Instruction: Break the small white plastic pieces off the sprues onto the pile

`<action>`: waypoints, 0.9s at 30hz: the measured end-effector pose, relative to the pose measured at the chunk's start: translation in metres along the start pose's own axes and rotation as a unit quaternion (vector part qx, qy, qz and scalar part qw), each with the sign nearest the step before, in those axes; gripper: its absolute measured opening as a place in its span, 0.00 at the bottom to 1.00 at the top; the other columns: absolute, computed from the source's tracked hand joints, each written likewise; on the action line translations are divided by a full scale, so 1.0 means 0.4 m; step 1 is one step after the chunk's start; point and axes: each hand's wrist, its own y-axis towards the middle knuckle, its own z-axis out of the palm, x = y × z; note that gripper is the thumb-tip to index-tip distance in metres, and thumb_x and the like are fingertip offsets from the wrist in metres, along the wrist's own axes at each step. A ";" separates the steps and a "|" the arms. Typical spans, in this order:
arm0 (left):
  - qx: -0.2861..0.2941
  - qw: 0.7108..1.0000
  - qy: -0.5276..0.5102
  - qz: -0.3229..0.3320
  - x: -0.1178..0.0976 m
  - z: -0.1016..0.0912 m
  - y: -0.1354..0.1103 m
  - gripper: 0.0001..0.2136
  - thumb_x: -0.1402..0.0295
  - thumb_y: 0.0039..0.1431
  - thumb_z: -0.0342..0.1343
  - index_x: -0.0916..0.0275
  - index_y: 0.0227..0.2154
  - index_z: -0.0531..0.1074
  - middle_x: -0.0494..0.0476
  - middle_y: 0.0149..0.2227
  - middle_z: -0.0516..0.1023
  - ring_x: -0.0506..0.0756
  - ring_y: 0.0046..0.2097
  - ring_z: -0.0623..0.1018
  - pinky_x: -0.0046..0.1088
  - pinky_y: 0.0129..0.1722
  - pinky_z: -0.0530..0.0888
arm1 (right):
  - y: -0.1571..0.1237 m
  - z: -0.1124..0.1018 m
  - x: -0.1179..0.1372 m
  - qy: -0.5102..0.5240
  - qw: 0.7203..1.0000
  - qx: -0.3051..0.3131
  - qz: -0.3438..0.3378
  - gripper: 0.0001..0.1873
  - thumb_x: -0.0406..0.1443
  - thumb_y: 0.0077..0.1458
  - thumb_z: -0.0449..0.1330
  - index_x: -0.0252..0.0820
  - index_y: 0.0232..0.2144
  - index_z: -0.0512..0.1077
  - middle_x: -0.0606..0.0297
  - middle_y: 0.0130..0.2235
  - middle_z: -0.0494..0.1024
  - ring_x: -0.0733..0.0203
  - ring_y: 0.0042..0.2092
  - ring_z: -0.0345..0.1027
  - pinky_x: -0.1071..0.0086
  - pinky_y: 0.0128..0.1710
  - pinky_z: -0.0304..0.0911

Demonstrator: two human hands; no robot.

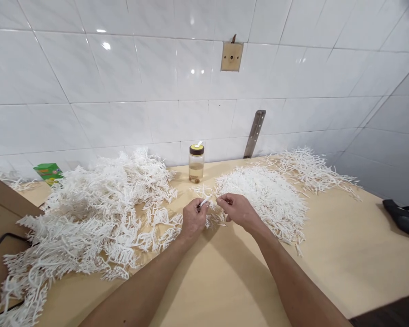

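Observation:
My left hand (194, 220) is closed on a white branched plastic piece (206, 200), whose thin curved stems poke up past the thumb. Just to its right, my right hand (236, 209) has its thumb and forefinger pinched together near the piece's tips; anything between those fingertips is too small to make out. A large tangled heap of white branched pieces (98, 213) spreads to the left of my hands. On the right lies a denser pile of short white bits (266, 200), partly behind my right wrist.
Behind my hands stands a clear bottle (196, 168) with a dark lid. A metal strip (255, 134) leans on the tiled wall. Longer white stems (313, 170) lie back right. A green box (48, 172), a cardboard box (7, 236) and a black object (404, 220) flank the table (344, 254).

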 end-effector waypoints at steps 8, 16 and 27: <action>0.002 0.999 0.046 0.019 -0.002 0.003 -0.007 0.10 0.62 0.56 0.54 0.63 0.26 0.73 0.50 0.23 0.71 0.51 0.27 0.67 0.26 0.30 0.63 | 0.003 0.031 -0.003 0.042 0.999 0.014 0.007 0.13 0.43 0.53 0.58 0.39 0.30 0.75 0.68 0.26 0.76 0.67 0.18 0.66 0.73 0.20 0.59; 0.036 0.997 0.065 -0.019 -0.002 0.004 0.000 0.10 0.64 0.53 0.53 0.62 0.20 0.65 0.46 0.19 0.64 0.49 0.25 0.62 0.25 0.27 0.59 | 0.006 0.059 0.004 -0.198 0.972 -0.087 -0.087 0.08 0.31 0.55 0.55 0.40 0.30 0.75 0.62 0.30 0.78 0.61 0.33 0.71 0.70 0.35 0.60; 0.016 0.999 -0.024 -0.035 0.009 0.001 0.004 0.10 0.62 0.55 0.53 0.63 0.23 0.69 0.46 0.20 0.64 0.49 0.25 0.62 0.25 0.27 0.60 | 0.020 -0.006 -0.038 -0.012 0.999 -0.035 -0.007 0.08 0.39 0.53 0.59 0.40 0.30 0.74 0.67 0.25 0.73 0.67 0.21 0.65 0.73 0.22 0.63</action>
